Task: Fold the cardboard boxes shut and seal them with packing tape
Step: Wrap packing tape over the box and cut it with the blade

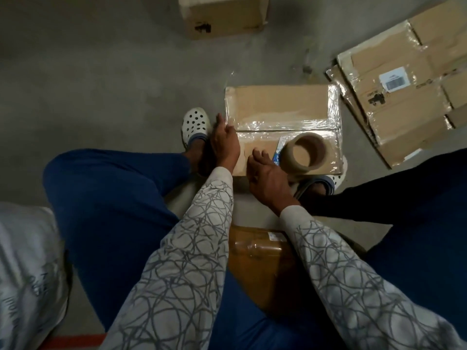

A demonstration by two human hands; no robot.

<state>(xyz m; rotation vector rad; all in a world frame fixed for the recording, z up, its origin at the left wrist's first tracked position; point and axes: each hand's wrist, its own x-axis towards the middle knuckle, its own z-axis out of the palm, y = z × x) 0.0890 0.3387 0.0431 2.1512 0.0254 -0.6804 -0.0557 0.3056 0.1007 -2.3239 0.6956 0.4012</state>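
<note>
A flat cardboard box [278, 107] lies on the concrete floor between my feet, its flaps folded shut, with clear tape along the centre seam and the right edge. A roll of packing tape [307, 152] rests on its near right part, beside a small blue-and-white object [279, 150]. My left hand [225, 142] presses with straight fingers along the box's left edge, where clear tape runs down the side. My right hand [265, 180] hovers over the near edge with loosely curled fingers, holding nothing.
Flattened taped boxes [404, 79] lie stacked at the right. Another closed box [222, 16] stands at the top. A taped brown box [257, 258] sits under my forearms between my knees. A white sack [27, 269] is at the lower left.
</note>
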